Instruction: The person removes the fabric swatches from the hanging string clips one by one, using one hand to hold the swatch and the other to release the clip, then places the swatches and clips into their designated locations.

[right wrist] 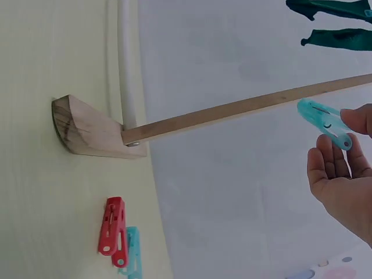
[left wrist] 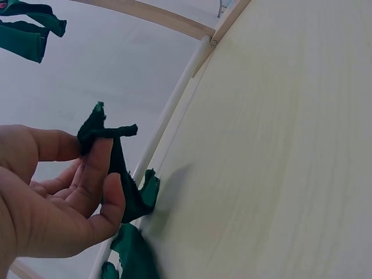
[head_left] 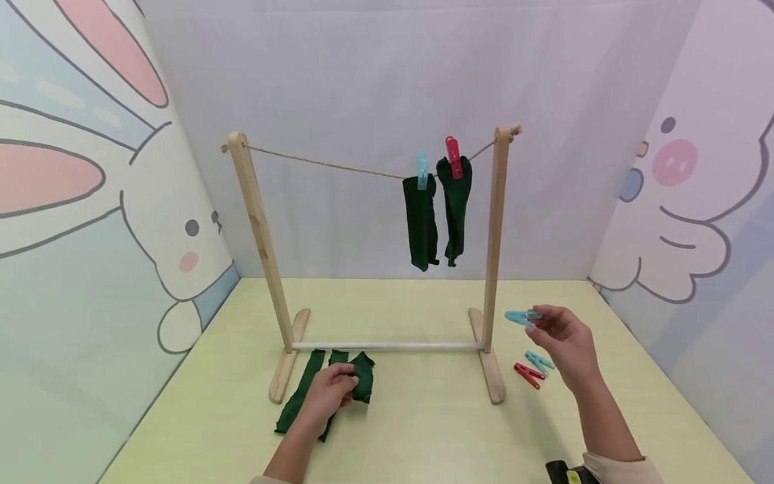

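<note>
Apparently, hanging is being prepared: at six o'clock a green cloth (head_left: pixel 364 378) is pinched by the left hand (head_left: pixel 328 395), at four a blue peg (head_left: pixel 518 317) by the right hand (head_left: pixel 565 341); lifting to the rope (head_left: pixel 326 163) seems required.

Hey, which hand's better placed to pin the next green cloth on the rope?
Probably the right hand: it pinches a blue clothespin, while the left hand is busy holding the green cloth.
</note>
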`<state>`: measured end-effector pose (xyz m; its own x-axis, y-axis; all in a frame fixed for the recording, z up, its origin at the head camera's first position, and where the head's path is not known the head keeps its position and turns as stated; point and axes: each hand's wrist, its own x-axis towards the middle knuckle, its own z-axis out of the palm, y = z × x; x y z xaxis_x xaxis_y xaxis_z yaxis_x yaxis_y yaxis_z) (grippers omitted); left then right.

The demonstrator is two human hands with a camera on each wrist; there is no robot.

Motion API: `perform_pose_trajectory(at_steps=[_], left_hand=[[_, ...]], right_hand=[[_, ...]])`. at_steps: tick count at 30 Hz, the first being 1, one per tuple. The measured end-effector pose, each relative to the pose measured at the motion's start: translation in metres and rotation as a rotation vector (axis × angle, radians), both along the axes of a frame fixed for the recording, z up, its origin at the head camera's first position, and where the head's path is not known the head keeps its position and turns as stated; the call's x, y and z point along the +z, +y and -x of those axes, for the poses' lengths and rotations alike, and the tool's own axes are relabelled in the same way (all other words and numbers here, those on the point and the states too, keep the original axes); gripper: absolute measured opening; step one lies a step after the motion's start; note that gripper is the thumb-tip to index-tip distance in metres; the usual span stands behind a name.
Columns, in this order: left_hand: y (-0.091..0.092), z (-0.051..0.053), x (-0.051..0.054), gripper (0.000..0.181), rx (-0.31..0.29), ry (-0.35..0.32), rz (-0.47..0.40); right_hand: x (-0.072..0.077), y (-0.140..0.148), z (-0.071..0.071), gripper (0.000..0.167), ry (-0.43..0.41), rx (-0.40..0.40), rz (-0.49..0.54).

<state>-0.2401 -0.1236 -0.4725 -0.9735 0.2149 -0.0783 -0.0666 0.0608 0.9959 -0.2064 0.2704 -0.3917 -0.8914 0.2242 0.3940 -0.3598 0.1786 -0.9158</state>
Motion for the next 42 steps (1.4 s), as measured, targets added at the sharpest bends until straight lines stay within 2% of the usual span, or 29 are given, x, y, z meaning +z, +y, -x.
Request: perform_pose_trajectory(at_steps=[3, 6, 10, 16, 23, 28, 31, 35, 39, 42], left_hand=[[0.006, 0.000, -0.001, 0.037, -0.033, -0.004, -0.032], [0.014, -0.001, 0.000, 0.038, -0.030, 0.000, -0.041], [0.016, -0.005, 0.000, 0.037, -0.015, -0.003, -0.031], [0.004, -0.007, -0.004, 0.032, 0.004, 0.024, 0.072], [-0.015, -0.005, -0.005, 0.033, -0.045, 0.023, 0.218], [-0.024, -0.006, -0.005, 0.034, -0.085, -0.024, 0.226], [-0.029, -0.007, -0.006, 0.032, -0.087, -0.054, 0.228], [-0.035, -0.006, -0.008, 0.030, -0.059, -0.073, 0.235], [-0.037, -0.007, -0.008, 0.031, -0.055, -0.078, 0.229], [-0.037, -0.008, -0.007, 0.034, -0.087, -0.098, 0.223]], right_hand=[[-0.007, 0.004, -0.003, 0.033, -0.055, -0.041, 0.096], [-0.014, 0.007, -0.005, 0.033, -0.093, -0.068, 0.183], [-0.024, 0.008, -0.007, 0.033, -0.127, -0.088, 0.202], [-0.034, 0.011, -0.013, 0.034, -0.197, -0.084, 0.198], [-0.042, 0.026, -0.021, 0.044, -0.367, -0.225, 0.106], [-0.056, 0.041, -0.029, 0.039, -0.439, -0.215, 0.054], [-0.064, 0.051, -0.034, 0.045, -0.513, -0.193, -0.033], [-0.070, 0.063, -0.035, 0.056, -0.603, -0.166, -0.105], [-0.073, 0.072, -0.033, 0.059, -0.640, -0.161, -0.134], [-0.075, 0.081, -0.032, 0.059, -0.645, -0.163, -0.192]])
